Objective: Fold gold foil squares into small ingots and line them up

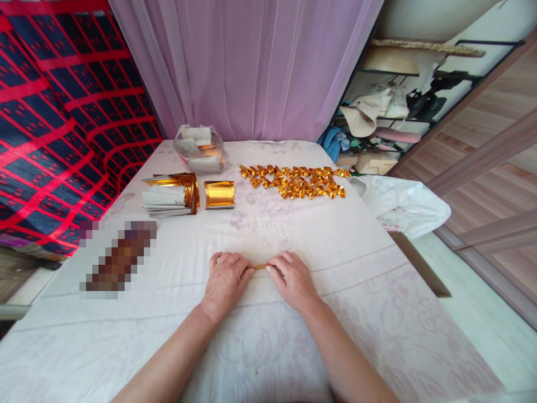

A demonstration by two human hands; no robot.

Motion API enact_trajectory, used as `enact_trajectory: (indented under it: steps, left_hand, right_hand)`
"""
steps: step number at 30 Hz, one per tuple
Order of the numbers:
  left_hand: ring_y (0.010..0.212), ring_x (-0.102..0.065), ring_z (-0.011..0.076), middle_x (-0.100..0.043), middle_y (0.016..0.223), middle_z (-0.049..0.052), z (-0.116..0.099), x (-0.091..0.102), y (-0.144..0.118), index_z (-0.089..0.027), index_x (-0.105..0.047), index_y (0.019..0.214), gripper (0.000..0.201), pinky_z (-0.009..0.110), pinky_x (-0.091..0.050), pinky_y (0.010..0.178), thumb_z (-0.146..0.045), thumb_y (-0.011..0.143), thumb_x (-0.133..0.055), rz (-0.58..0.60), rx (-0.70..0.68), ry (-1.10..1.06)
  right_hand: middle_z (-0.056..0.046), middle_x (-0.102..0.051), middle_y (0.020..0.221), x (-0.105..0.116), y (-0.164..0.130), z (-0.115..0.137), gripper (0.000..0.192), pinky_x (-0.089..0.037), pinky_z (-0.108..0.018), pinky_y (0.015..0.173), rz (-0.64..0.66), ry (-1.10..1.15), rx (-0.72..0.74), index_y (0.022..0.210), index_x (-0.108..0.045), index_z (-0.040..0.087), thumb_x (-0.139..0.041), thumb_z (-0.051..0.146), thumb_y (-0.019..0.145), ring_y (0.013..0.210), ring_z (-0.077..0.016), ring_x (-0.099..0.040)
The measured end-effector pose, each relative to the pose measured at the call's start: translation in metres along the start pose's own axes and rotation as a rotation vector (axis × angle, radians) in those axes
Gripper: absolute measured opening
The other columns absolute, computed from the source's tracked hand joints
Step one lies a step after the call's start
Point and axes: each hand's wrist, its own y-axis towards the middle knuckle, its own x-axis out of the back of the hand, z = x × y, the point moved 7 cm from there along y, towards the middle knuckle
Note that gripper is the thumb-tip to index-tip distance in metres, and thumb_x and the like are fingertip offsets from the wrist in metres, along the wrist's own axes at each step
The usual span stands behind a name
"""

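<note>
We saw a pale lilac curtain (247, 67) hanging across the far side; to the left lay a red and navy checked blanket (62, 112); to the right stood a cluttered shelf rack (390, 112) and wood-grain wardrobe doors (490, 168); the floor (482, 330) was pale.

- A small strip of gold paper (260, 266) lies flat on the white cloth near the front middle of the table, pinched at both ends between the two hands.
- Only a short golden-tan stretch of it shows in the gap between the fingertips; the rest is hidden under the fingers.
</note>
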Motion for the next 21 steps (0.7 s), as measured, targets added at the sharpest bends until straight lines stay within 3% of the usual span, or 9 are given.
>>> enact_trajectory:
  steps: [12, 21]
  left_hand:
    - [0.088, -0.055, 0.0232, -0.063, 0.083, 0.004, -0.006, 0.0, 0.003, -0.02, -0.067, 0.08, 0.027, 0.042, -0.034, 0.085, -0.032, 0.095, -0.048, 0.046, 0.039, 0.138]
    - [0.089, -0.055, 0.0253, -0.061, 0.086, 0.007, -0.011, 0.002, 0.002, -0.018, -0.067, 0.078, 0.025, 0.043, -0.036, 0.083, -0.032, 0.093, -0.052, -0.027, 0.028, 0.241]
  right_hand:
    - [-0.003, -0.059, 0.077, 0.002, 0.0, -0.007, 0.023, -0.037, -0.029, 0.073, -0.06, -0.145, -0.095, 0.072, -0.062, 0.021, -0.057, 0.034, 0.091, 0.077, -0.0177, -0.054]
    - [-0.002, -0.059, 0.075, 0.0, 0.001, -0.008, 0.022, -0.035, -0.029, 0.071, -0.079, -0.161, -0.137, 0.067, -0.061, 0.021, -0.064, 0.031, 0.086, 0.076, -0.017, -0.053]
